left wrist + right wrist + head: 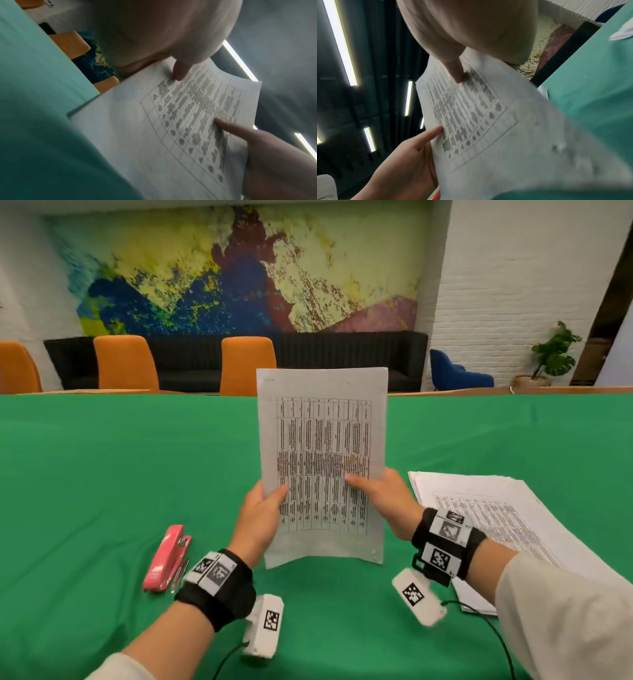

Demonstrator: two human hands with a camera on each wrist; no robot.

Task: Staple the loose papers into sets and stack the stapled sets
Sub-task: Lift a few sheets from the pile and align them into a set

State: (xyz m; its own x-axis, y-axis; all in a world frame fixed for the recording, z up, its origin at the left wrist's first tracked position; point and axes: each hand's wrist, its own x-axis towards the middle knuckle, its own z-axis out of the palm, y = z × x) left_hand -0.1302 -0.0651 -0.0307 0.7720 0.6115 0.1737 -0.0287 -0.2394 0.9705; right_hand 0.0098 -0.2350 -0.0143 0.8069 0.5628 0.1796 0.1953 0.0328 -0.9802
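- White sheets, the held papers (pixel 322 460), stand upright on the green desk (pixel 102 474), bottom edge touching it. The left hand (pixel 258 518) and right hand (pixel 383 501) each pinch a side, thumbs in front.
- The sheets bend near the bottom. If the hands tap too hard, I think the edges could crumple and not line up.
- A loose pinch might let one sheet slip out.
- The pink stapler (pixel 168 558) lies beside the left wrist. Reaching for it with one hand could let the set fan apart.
- The paper pile (pixel 496 508) waits on the right.
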